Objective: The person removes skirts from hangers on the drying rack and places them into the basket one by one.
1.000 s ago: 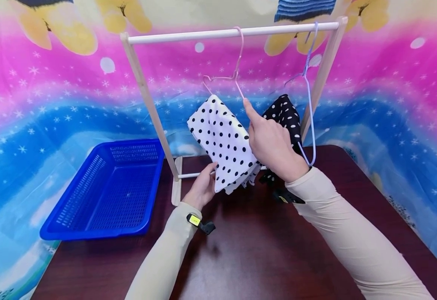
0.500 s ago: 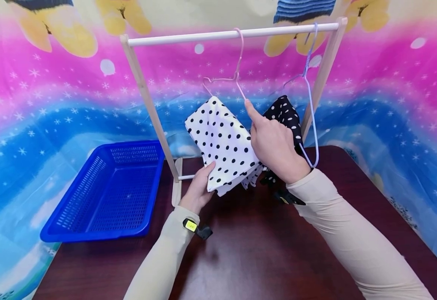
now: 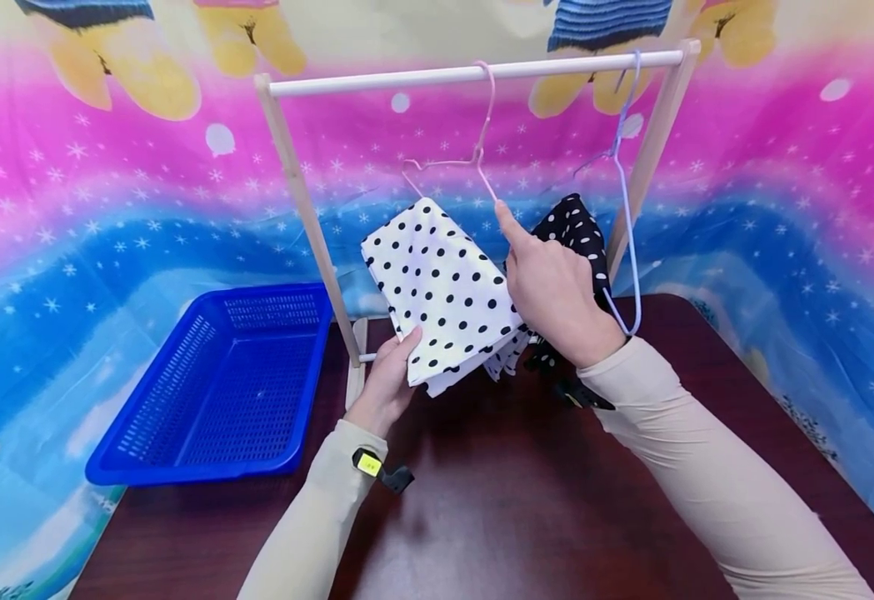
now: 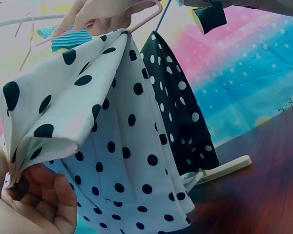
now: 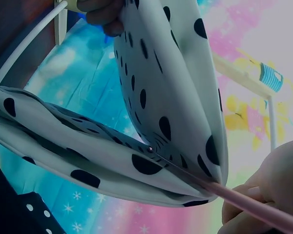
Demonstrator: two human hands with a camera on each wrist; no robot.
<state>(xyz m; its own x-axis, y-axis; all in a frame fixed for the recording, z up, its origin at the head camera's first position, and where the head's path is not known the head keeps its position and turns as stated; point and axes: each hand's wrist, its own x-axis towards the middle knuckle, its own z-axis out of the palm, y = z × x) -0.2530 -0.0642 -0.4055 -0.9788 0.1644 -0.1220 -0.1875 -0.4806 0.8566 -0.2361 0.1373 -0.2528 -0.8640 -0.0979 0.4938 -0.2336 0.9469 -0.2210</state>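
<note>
Head feed: white cloth with black dots (image 3: 440,292) is mid-view, in front of the rack (image 3: 377,81), slung on the pink hanger (image 3: 479,152) and held off the surface (image 3: 526,483). I see that hanger hooked over the top bar, roughly mid-span.

Left hand (image 3: 386,385): thumb and fingers pinching the white cloth near its lower left corner; left wrist feed shows the edge running in between them. Right hand (image 3: 556,287): index finger straight out along the hanger's arm, remaining fingers curled round the hanger at the cloth's right end. On my right wrist feed the pink rod runs past that hand and into the fold, cloth layers on both sides.

Just beyond the right hand: black cloth with white dots (image 3: 575,229), hanging on the purple hanger (image 3: 616,148), which is hooked near the bar's right end.

Blue basket (image 3: 189,477) sits on the surface, left of the rack's left upright. Snowflake-print backdrop (image 3: 144,192) behind. I've got a strap with a yellow face (image 3: 367,462) showing on the left wrist.
</note>
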